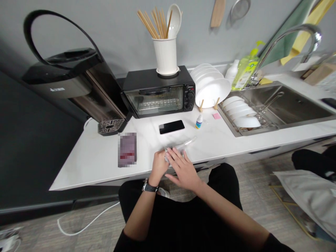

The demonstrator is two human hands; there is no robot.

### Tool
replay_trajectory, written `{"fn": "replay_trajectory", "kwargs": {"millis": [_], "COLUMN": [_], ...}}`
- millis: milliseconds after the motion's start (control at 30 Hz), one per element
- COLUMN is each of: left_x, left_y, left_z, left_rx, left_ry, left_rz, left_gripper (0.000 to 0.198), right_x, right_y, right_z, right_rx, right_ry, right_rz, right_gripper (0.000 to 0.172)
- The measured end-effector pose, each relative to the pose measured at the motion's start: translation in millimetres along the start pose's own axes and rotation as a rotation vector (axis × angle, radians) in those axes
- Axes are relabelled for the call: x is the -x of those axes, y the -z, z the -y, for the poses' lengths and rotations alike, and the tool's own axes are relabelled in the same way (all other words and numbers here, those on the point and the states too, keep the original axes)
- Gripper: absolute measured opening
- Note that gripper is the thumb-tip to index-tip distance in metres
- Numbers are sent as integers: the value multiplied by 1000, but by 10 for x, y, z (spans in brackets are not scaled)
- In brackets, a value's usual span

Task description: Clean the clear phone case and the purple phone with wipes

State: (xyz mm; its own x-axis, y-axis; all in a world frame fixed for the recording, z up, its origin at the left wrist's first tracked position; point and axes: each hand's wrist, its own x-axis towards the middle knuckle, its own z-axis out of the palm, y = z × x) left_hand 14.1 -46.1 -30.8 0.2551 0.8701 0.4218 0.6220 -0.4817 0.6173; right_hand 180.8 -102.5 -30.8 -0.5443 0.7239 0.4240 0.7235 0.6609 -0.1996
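At the counter's front edge, my left hand (159, 163), with a watch on its wrist, is closed on a clear plastic piece (189, 140), perhaps a thin bag or film. Laid across it from the right, my right hand (182, 168) has its fingers stretched out flat, touching the plastic and the left hand's fingertips. Just beyond the hands lies a phone (172, 127) with a dark screen. A small white bottle (198, 121) with a blue and yellow label stands upright to its right. Part of the plastic is hidden under my fingers.
A purplish, pixelated item (127, 149) lies left on the white counter (94, 168). Behind are a drink dispenser (86, 84), a toaster oven (159, 92) with a utensil holder (166, 54) on top, and racked plates (212, 91). A sink (291, 108) with bowls (241, 113) is right.
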Motion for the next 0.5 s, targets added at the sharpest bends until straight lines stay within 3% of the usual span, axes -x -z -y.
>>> {"fn": "replay_trajectory", "kwargs": {"millis": [133,300,400,500], "left_x": [-10,-25,-19,-12], "left_y": [-15,-57,-56,-62], "left_z": [-4,-21,-36,-8], "left_rx": [33,158,170,144], "left_ry": [15,0,-27,-30], "left_rz": [7,5,21,27], "left_gripper": [29,30,30,30], "right_x": [40,54,-76,-250], "right_y": [107,275,272,178], "right_z": [-242,-641,-675,-531], "right_rx": [29,39,14,-5], "right_ry": [-70,-240,-257,-244], "right_rz": [-41,-208,-308,-265], "right_gripper": [72,67,60,56]}}
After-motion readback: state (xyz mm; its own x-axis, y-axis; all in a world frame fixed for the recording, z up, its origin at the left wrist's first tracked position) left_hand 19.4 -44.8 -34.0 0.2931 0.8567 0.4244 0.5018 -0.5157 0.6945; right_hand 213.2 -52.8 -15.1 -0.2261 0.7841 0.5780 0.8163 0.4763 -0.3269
